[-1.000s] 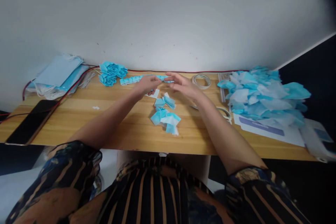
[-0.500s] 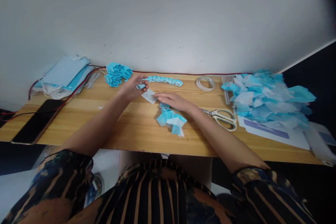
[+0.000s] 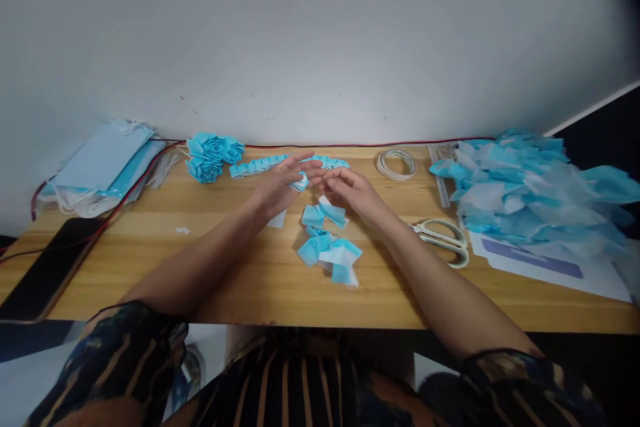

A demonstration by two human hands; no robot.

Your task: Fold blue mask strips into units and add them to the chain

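My left hand (image 3: 283,185) holds a small folded blue and white piece (image 3: 300,181) between its fingers. Close against it, the fingers of my right hand (image 3: 347,187) are pinched together; what they hold, if anything, is too small to make out. Behind both hands runs a row of folded blue pieces (image 3: 257,165), partly hidden by them. A white square (image 3: 277,219) lies under my left wrist. Nearer the front edge are loose blue and white pieces (image 3: 320,250) on the wooden table (image 3: 240,287).
Blue flowers (image 3: 213,155), flat masks (image 3: 103,160) and a black phone (image 3: 47,273) are on the left. A tape roll (image 3: 396,165), scissors (image 3: 443,240) and a large heap of blue and white pieces (image 3: 520,193) stand right. A red cable crosses the left side.
My hands have come together, my left one moving right. The white square now lies free of my right fingertips, and more loose blue pieces are uncovered. The view has shifted slightly.
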